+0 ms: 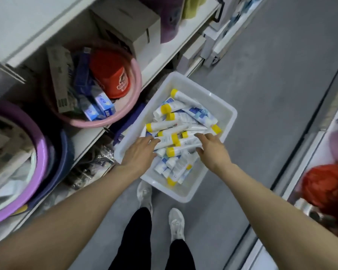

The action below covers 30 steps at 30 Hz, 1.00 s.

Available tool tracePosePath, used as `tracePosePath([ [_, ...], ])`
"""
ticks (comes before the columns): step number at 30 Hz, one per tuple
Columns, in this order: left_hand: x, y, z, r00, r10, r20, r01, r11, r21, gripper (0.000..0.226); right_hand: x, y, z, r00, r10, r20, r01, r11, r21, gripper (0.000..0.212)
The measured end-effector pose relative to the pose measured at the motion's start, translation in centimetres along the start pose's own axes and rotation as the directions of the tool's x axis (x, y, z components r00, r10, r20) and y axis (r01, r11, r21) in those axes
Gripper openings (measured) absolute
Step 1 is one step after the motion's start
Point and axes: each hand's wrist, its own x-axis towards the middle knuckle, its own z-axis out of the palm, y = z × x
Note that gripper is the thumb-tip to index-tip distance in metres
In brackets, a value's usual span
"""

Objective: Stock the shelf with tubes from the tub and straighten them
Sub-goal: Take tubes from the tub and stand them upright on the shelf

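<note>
Translucent white plastic on the tub [225, 121], smooth with a soft sheen along its rim. Inside, the tubes [180, 142] look like glossy white plastic, each tipped with a matt yellow cap. Far left, a pink basin [133, 103], smooth shiny plastic, holds paper-card cartons and a glossy red tub. Near left, a purple basin [41, 162], same slick plastic. The shelf [164, 49] is flat white, painted and matt. The floor [271, 75] is dull grey, smooth. Near, white cloth shoes [176, 223], black matt trousers.
</note>
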Motion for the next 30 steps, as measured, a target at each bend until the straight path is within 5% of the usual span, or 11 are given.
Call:
tracePosePath([
  [12, 8.8, -2.5, 5.1, 0.986, 0.037, 0.165, -0.036, 0.999, -0.006, 0.054, 11.9, 0.0, 4.4, 0.998, 0.039, 0.044, -0.041, 0.998, 0.037, 0.057],
  [18, 10.1, -2.6, 6.3, 0.991, 0.015, 0.132, -0.016, 1.000, 0.009, 0.054, 13.4, 0.5, 5.8, 0.999, 0.032, 0.016, -0.033, 0.996, 0.080, 0.031],
  [23, 10.3, -2.1, 6.6, 0.992, 0.073, 0.105, -0.095, 0.971, 0.219, 0.051, 13.0, 1.1, 4.4, 0.997, -0.057, 0.041, 0.054, 0.995, 0.088, 0.018],
  [30, 9.5, -0.8, 5.9, 0.983, 0.012, 0.185, -0.044, 0.985, 0.166, 0.062, 11.0, 1.6, -0.1, 0.997, 0.072, 0.009, -0.070, 0.925, 0.373, 0.020],
])
